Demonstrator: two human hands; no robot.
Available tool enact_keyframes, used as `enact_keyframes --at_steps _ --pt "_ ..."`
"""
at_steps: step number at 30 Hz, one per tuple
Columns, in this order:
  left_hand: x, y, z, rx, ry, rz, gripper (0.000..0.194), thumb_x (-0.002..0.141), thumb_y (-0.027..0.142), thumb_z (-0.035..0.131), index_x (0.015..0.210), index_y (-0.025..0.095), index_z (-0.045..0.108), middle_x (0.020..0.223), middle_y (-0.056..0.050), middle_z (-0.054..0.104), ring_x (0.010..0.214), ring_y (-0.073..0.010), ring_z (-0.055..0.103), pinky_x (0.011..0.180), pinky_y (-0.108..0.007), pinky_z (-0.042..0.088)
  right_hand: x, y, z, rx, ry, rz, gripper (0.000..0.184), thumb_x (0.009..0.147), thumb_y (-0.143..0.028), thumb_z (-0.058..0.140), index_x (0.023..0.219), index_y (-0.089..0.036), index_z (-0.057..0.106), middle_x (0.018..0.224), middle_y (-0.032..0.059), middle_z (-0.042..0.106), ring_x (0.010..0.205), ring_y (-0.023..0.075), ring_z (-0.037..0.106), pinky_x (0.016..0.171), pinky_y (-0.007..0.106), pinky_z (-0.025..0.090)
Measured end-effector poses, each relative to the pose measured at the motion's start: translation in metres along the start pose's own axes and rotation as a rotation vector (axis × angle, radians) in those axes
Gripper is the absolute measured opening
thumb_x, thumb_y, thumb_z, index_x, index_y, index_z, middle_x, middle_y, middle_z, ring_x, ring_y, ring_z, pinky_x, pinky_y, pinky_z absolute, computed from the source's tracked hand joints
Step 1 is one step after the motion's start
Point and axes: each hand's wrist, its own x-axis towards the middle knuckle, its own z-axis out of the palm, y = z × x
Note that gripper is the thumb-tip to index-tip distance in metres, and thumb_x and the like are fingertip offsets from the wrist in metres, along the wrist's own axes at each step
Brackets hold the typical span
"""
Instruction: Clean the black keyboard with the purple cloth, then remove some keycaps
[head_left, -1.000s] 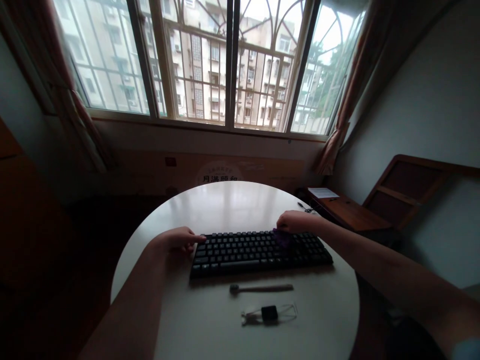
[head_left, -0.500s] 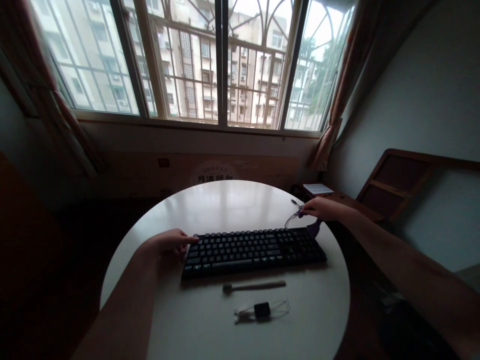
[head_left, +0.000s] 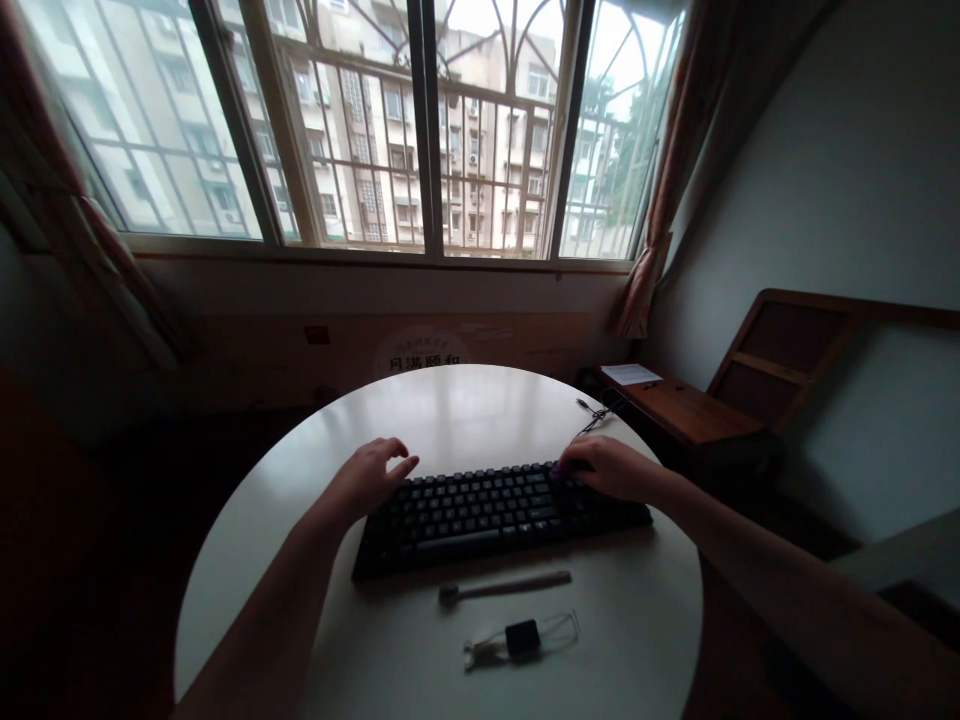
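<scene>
A black keyboard (head_left: 480, 520) lies across the round white table. Over its upper left corner is my left hand (head_left: 373, 475), thumb and fingers apart, with nothing in it. My right hand (head_left: 611, 466) is down over the keyboard's right part, fingers closed on a bit of purple cloth (head_left: 558, 470), most of it hidden by the hand. Behind that hand, the black cable (head_left: 596, 412) lies in a loose bundle by the table's edge. In front of the keyboard is a toothbrush (head_left: 510, 586). Nearer me lies a wire keycap puller (head_left: 523, 638) with a black grip.
The white table (head_left: 352, 650) has a rounded edge on both sides. Beyond it to the right stands a low wooden bench (head_left: 694, 410) with a sheet of paper (head_left: 631, 374) on it. A barred window (head_left: 427, 150) with curtains fills the wall ahead.
My right hand has moved from the cable down and left onto the keyboard, bringing the purple cloth. My left hand has let go of the keyboard's left edge and risen over its corner.
</scene>
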Motion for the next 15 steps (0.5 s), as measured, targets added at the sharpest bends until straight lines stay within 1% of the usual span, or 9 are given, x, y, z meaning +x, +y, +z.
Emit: enact_keyframes --at_steps 2,4,7,10,12,15 --pt "0.002 0.012 0.014 -0.027 0.023 0.111 0.039 0.087 0.049 0.048 0.107 0.019 0.063 0.115 -0.012 0.066 0.109 -0.0278 0.058 0.096 -0.038 0.044 0.005 -0.006 0.009 -0.086 0.018 -0.002 0.024 0.084 -0.016 0.059 0.103 -0.022 0.073 0.097 0.0059 0.071 0.086 0.0186 0.066 0.08 0.027 0.046" --pt "0.002 0.022 0.026 -0.027 0.021 0.196 0.041 0.089 0.047 0.048 0.116 0.02 0.062 0.124 -0.011 0.062 0.117 -0.0282 0.056 0.1 -0.04 0.043 0.009 -0.011 0.012 -0.18 -0.006 -0.028 0.025 0.085 -0.017 0.057 0.103 -0.023 0.073 0.098 0.0052 0.07 0.08 0.0177 0.065 0.075 0.027 0.044" --pt "-0.001 0.035 0.038 0.002 -0.042 0.293 0.049 0.089 0.049 0.051 0.129 0.021 0.056 0.137 -0.011 0.055 0.127 -0.0279 0.05 0.107 -0.04 0.039 0.01 -0.015 0.011 -0.307 -0.077 -0.109 0.023 0.087 -0.019 0.056 0.1 -0.024 0.074 0.097 0.0051 0.07 0.076 0.0172 0.064 0.071 0.027 0.042" --pt "-0.004 0.045 0.045 0.069 -0.127 0.303 0.061 0.086 0.056 0.054 0.139 0.025 0.049 0.145 -0.01 0.05 0.132 -0.0293 0.045 0.109 -0.043 0.035 0.009 -0.016 0.006 -0.404 -0.128 -0.22 0.023 0.091 -0.022 0.052 0.099 -0.023 0.074 0.092 0.0062 0.069 0.073 0.0169 0.061 0.069 0.028 0.039" --pt "-0.006 0.049 0.048 0.121 -0.175 0.284 0.067 0.085 0.062 0.053 0.141 0.026 0.047 0.146 -0.01 0.048 0.133 -0.0311 0.044 0.11 -0.045 0.034 0.01 -0.016 0.001 -0.45 -0.169 -0.3 0.022 0.092 -0.021 0.051 0.093 -0.02 0.073 0.09 0.0069 0.068 0.071 0.0162 0.059 0.068 0.028 0.038" --pt "-0.005 0.052 0.052 0.173 -0.205 0.241 0.072 0.084 0.068 0.048 0.142 0.026 0.046 0.147 -0.011 0.048 0.132 -0.0333 0.045 0.108 -0.048 0.034 0.013 -0.016 -0.005 -0.47 -0.221 -0.404 0.023 0.093 -0.018 0.049 0.085 -0.019 0.071 0.089 0.0064 0.067 0.069 0.0152 0.056 0.066 0.028 0.036"
